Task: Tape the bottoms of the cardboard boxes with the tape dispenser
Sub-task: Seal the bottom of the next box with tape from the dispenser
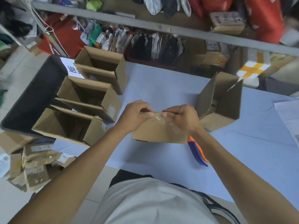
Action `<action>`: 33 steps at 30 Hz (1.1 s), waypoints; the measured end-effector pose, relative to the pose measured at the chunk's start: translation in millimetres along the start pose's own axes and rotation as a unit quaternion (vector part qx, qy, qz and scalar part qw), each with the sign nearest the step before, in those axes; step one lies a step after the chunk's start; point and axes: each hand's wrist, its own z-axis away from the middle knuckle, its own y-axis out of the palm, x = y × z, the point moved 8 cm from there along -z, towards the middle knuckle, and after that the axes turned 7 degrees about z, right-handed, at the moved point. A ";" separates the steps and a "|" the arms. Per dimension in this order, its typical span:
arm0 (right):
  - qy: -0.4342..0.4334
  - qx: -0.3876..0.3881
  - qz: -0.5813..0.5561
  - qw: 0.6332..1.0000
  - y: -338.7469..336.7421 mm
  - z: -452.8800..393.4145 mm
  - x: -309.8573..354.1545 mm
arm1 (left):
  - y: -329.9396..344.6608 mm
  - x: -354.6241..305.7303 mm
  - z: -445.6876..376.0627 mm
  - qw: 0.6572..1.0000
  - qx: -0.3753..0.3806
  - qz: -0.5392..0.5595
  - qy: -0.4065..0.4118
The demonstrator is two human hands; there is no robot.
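Bottom-up on the pale blue table top (pixel 161 88), at the centre of view: a small brown cardboard box (pixel 158 133), its far edge under both hands. Left hand (pixel 134 117) pinched narrow at that edge, fingertips closed on the cardboard or the tape end; cannot tell which. Right hand (pixel 182 118) likewise pinched, pressing a glossy strip of clear tape (pixel 157 118) down over the rim.

Lying flat at 4 o'clock from the box, just beside its near right corner: the orange-and-blue plastic tape dispenser (pixel 198 151), untouched.

At 9 to 11 o'clock, three open brown cardboard boxes (pixel 90 96) standing upright in a row; at 2 o'clock, a fourth open brown box (pixel 221 101) tipped on its side.

Likely risks: tape wrinkling or sticking to itself if pressed unevenly; a loose end lifting off the rim; the light box sliding under the push.
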 end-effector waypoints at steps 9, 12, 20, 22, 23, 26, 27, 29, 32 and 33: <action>0.041 0.008 0.115 0.992 -3.2 -11.7 18.9 | -9.1 -0.4 -22.5 0.999 -0.002 0.051 -0.005; 0.067 0.000 0.056 0.996 -2.7 -10.4 19.3 | -1.2 0.5 -24.1 0.996 0.046 0.079 -0.015; 0.043 -0.065 0.061 0.995 -10.1 -3.5 22.4 | 2.9 5.7 -37.9 0.990 0.036 0.125 -0.055; -0.022 -0.035 0.201 0.979 1.7 3.0 29.5 | 1.7 12.2 -41.3 0.986 0.032 0.143 -0.080; -0.045 -0.009 0.273 0.961 12.5 8.6 29.4 | 2.3 14.0 -43.5 0.985 0.033 0.146 -0.088; -0.043 -0.007 0.366 0.929 26.9 17.7 18.4 | 7.6 5.5 -53.6 0.987 0.080 0.126 -0.058; -0.021 -0.025 0.353 0.935 22.7 17.0 14.8 | 6.6 2.4 -56.6 0.986 0.081 0.137 -0.046; 0.048 -0.078 0.287 0.953 6.3 15.2 7.0 | -3.5 5.2 -59.2 0.982 0.034 0.178 -0.047; 0.133 -0.164 0.139 0.968 -12.1 19.2 -11.2 | -15.2 40.1 -48.5 0.972 -0.039 0.191 -0.128; 0.148 -0.182 0.084 0.968 -13.2 21.2 -15.1 | -13.2 54.4 -42.3 0.965 -0.043 0.194 -0.173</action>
